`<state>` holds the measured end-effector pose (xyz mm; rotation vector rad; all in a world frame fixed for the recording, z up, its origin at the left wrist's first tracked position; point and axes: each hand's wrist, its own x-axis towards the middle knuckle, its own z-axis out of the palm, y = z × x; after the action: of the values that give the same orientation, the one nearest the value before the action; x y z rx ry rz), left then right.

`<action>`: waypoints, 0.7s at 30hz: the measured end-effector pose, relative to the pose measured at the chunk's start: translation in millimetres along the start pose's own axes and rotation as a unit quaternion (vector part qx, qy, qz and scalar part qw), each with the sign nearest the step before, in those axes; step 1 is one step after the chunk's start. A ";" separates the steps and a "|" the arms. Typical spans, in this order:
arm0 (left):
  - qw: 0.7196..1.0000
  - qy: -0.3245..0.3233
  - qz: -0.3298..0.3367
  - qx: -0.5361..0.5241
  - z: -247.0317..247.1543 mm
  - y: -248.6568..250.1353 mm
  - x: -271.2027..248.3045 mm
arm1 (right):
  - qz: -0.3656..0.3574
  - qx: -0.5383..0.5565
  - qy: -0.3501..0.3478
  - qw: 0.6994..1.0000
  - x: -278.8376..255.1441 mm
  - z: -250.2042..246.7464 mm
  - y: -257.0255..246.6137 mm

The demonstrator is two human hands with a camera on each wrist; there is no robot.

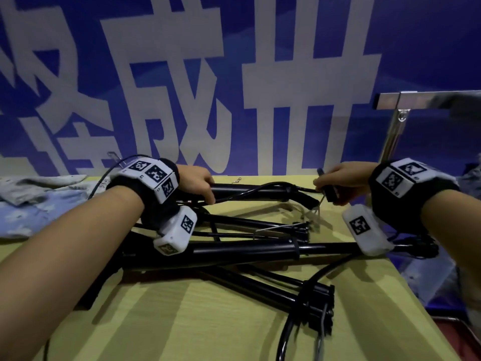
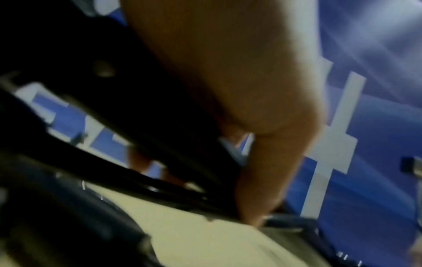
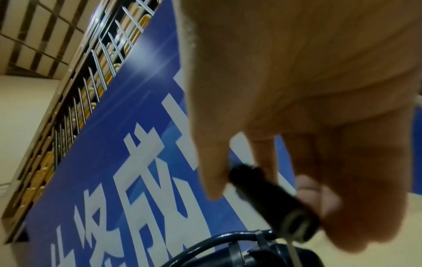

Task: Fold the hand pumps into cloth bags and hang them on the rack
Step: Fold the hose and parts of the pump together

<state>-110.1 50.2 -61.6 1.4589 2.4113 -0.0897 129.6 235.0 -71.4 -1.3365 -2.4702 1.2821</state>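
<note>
Nearest the head cam: both forearms w/ marker-covered wrist units, reaching over a yellow-green table (image 1: 208, 321) piled w/ black hand pumps (image 1: 234, 248). Pumps lie crossed over each other mid-table, hoses looping toward 5 o'clock.

Left hand (image 1: 197, 182), at approx 10 o'clock of the pile, has fingers curled round the barrel of the far pump (image 1: 247, 190); barrel runs out from under the fingertips toward 3 o'clock. Left wrist cam is blurry, but shows a finger pressed down alongside dark tubing.

Right hand (image 1: 341, 182), at approx 2 o'clock, pinches a small black nozzle piece (image 1: 330, 190) at the hose end. In the right wrist cam the nozzle piece (image 3: 271, 200) sits between thumb and fingers (image 3: 210, 173), tip poking past the forefinger toward 10 o'clock, other end angled to 4 o'clock; black hose (image 3: 228, 238) curves just below it.

Cloth bags (image 1: 39, 201), pale patterned fabric, lie crumpled at 9 o'clock on the table edge, apart from both hands. Metal rack (image 1: 400, 110) stands at 2 o'clock against a blue banner (image 1: 416, 35) w/ large white characters.
</note>
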 end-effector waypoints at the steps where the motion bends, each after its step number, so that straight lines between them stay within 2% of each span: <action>1: 1.000 0.007 0.000 -0.017 -5.2 -0.6 -4.3 | -0.012 0.027 -0.022 0.999 -7.5 -1.8 -2.0; 4: 0.998 0.022 -0.009 -0.051 -20.2 -5.3 -20.7 | -0.085 0.072 -0.082 0.990 -30.5 -6.7 -7.2; 6: 0.996 0.025 -0.017 -0.079 -26.6 -8.5 -30.3 | -0.140 0.064 -0.066 0.986 -41.2 -8.3 -11.5; 9: 0.993 0.037 -0.009 -0.108 -30.7 -5.5 -44.6 | -0.246 -0.052 0.067 0.966 -50.3 -4.8 -19.0; 13: 0.989 0.031 0.011 -0.146 -32.0 2.8 -60.3 | -0.354 -0.259 0.209 0.874 -54.0 2.3 -27.8; 15: 0.988 0.034 0.022 -0.149 -31.0 7.4 -66.2 | -0.377 -0.317 0.244 0.835 -55.9 3.8 -31.5; 17: 0.988 0.041 0.039 -0.144 -28.4 14.5 -70.0 | -0.379 -0.347 0.258 0.818 -58.1 5.1 -34.8; 19: 0.988 0.052 0.060 -0.135 -26.1 22.8 -71.7 | -0.363 -0.391 0.253 0.807 -60.9 9.2 -38.7; 21: 0.988 0.063 0.079 -0.117 -25.0 29.8 -71.6 | -0.326 -0.428 0.206 0.817 -61.5 16.7 -42.3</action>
<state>-59.5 8.8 -12.9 1.5782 2.2967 0.3197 133.0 168.5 -33.8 -0.5499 -2.7974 -0.2935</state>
